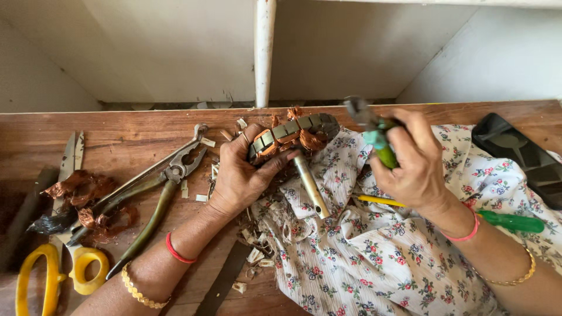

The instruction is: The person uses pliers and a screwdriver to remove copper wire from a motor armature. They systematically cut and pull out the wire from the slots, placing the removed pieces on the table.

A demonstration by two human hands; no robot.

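My left hand [240,172] sits just left of centre frame, fingers [275,167] clamped around a motor armature [293,133] with copper windings fraying out of its slots, and its steel shaft [310,186] slants down toward the lower right over the floral cloth [363,257]. My right hand [413,161], right of centre, has its fingers wrapped tight on the green handles of a pair of cutting pliers [374,131], whose dark metal nose points up and left, near the armature's right end; whether it touches, I cannot tell. Below that hand a green-handled screwdriver [509,221] with a yellow shank lies across the cloth. Over on the left of the wooden tabletop [129,134] lie big combination pliers [158,193], nose toward the armature, and further left yellow-handled scissors [64,246], blades pointing up the frame, with a tangle of stripped copper wire [88,199] lying on them. Pale chips [252,257] are scattered below my left wrist. A dark phone-like slab [521,155] rests at the upper right edge of the cloth.
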